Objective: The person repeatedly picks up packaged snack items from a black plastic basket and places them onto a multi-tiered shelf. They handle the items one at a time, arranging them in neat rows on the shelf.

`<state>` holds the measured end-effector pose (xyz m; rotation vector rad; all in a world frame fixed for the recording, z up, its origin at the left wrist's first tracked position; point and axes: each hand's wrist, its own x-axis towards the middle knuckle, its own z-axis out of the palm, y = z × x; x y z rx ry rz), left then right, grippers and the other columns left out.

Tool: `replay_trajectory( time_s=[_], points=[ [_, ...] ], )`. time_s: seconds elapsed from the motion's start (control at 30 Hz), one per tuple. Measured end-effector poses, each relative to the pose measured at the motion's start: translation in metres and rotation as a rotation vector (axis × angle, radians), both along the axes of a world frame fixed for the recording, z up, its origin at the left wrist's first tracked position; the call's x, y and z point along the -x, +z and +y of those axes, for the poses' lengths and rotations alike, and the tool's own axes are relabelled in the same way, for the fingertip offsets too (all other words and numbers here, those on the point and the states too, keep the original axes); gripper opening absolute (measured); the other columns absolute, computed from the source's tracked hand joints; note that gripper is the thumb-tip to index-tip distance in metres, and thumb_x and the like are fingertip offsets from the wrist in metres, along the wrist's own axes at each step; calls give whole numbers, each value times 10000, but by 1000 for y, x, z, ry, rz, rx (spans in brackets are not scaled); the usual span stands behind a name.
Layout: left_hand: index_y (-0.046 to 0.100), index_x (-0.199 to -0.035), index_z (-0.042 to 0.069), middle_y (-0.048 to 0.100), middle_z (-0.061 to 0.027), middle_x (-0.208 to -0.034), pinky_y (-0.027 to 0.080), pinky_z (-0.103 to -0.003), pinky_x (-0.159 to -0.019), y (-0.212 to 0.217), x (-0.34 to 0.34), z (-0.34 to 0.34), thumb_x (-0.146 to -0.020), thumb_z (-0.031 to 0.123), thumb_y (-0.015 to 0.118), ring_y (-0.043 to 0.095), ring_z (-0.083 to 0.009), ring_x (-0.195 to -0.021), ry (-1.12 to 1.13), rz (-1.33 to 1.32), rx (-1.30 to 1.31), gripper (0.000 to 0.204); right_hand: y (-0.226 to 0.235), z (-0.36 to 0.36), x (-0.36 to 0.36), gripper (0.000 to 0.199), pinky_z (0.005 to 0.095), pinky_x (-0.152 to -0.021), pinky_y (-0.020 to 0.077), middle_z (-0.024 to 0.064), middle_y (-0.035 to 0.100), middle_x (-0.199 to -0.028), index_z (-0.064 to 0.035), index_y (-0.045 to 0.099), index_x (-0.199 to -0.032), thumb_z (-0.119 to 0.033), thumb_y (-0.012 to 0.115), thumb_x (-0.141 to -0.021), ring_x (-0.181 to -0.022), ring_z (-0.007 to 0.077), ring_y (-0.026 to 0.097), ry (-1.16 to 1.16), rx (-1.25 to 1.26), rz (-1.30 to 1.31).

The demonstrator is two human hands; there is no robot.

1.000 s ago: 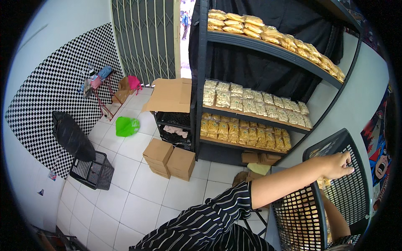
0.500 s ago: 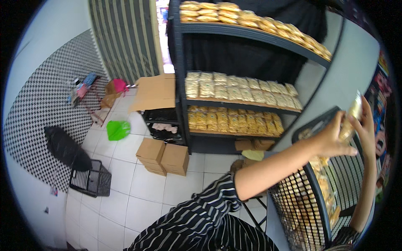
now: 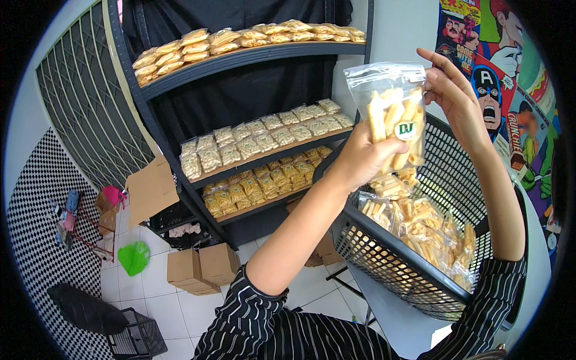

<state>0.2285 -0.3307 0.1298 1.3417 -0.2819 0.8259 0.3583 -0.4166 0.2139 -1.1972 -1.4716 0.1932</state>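
My left hand is closed round the lower part of a clear zip bag of pale, stick-shaped snacks, held upright with a round label facing me. At the bag's upper right edge is my right hand, its index finger stretched out above the bag and the other fingers loosely bent, apart from one another, close against the edge. Below both hands stands a dark plastic basket with lattice sides. Several similar snack bags lie heaped in it, partly hidden by my left hand and the held bag.
A dark shelf rack carries rows of packed snack bags. Cardboard boxes, a green plastic bag and a smaller basket are on the tiled floor to the left. The lattice basket rests on a grey surface, beside a poster-covered wall.
The view has swung right. The snack bag has turned from edge-on to broadside, still in my left hand. My right hand has moved to the bag's upper edge, its index finger now raised.
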Motion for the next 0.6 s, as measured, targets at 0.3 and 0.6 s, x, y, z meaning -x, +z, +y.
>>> replay_trajectory(
  time_s=[0.3,0.6],
  points=[
    [394,-1144,-8,507,-119,-1062,424,-303,-822,-8,-6,6,-720,82,571,510,-187,-964,160,-12,-152,468,-10,7,-21,444,202,-710,386,-24,541,-739,2,406,-1176,-134,561,-783,-749,55,499,-119,-52,-144],
    [416,-1125,-17,537,-135,-1047,401,-296,-845,-10,-8,2,-667,20,552,526,-189,-961,284,-58,-151,479,-150,-25,-205,742,346,-986,242,203,314,-1274,35,286,-1236,-155,686,-641,-1200,297,279,-478,660,-769]
  ],
)
